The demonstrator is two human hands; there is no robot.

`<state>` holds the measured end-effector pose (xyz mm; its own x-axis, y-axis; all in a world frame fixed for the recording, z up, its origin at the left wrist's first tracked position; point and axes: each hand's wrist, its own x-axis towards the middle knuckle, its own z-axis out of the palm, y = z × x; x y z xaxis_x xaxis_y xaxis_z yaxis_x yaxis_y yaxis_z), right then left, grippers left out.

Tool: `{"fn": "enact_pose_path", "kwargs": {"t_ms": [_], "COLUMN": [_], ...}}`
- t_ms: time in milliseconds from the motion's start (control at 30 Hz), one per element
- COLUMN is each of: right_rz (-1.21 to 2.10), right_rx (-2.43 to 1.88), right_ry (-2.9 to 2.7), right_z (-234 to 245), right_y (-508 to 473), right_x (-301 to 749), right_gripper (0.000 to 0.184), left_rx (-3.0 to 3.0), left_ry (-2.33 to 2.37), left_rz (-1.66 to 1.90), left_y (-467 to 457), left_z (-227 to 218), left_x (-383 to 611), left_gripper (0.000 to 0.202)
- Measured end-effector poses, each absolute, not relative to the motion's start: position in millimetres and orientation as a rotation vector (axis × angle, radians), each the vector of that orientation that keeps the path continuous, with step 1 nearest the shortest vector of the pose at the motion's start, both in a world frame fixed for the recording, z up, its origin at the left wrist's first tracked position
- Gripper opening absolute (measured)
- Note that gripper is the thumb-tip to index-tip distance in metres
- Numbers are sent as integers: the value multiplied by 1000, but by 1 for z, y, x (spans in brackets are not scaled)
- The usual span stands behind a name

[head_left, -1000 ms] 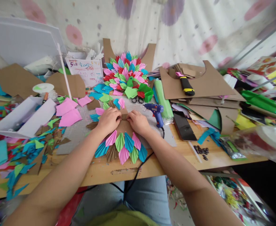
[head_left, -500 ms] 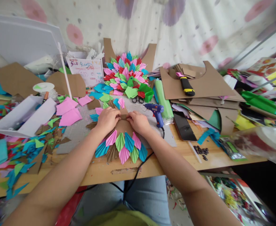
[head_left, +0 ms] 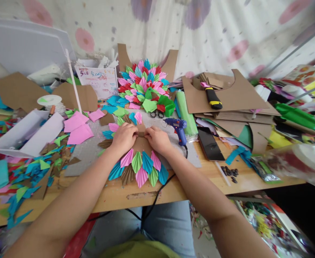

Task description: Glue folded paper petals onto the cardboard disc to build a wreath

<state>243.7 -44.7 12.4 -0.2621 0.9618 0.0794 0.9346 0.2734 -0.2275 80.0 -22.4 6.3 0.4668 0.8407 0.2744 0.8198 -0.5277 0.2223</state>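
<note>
Between my left hand (head_left: 125, 137) and my right hand (head_left: 156, 138) is a narrow strip of pleated brown paper (head_left: 141, 134), its two ends pinched in my closed fingers. It is held just over a cardboard piece (head_left: 141, 144), whose edge carries pleated paper leaves in pink, green, blue and brown. One pink leaf (head_left: 141, 177) shows at the near edge. My hands and forearms hide parts of the cardboard's sides. To the right of my right hand, a blue glue gun (head_left: 178, 129) rests on the grey mat (head_left: 83, 157).
Behind stands a colourful pleated paper peacock (head_left: 144, 84). Paper scraps (head_left: 25, 175) and a white box (head_left: 25, 132) crowd the left. On the right lie stacked cardboard (head_left: 227, 96) with a yellow-black cutter (head_left: 213, 97), a phone (head_left: 210, 143) and black pieces (head_left: 230, 172). A black cable (head_left: 157, 197) crosses the table edge.
Almost nothing differs. My fingers stay on the brown paper strip, with only a very slight shift of the hands.
</note>
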Motion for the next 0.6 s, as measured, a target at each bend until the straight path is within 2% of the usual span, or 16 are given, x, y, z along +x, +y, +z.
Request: {"fn": "enact_pose_path", "kwargs": {"t_ms": [600], "right_rz": [166], "right_rx": [-1717], "right_ry": [-2302], "right_z": [8], "right_y": [-44], "right_x": [245], "right_gripper": [20], "left_rx": [2621], "left_ry": [1461], "left_rz": [585], "left_y": [-22], "left_z": [5], "left_x": [81], "left_gripper": [13]}}
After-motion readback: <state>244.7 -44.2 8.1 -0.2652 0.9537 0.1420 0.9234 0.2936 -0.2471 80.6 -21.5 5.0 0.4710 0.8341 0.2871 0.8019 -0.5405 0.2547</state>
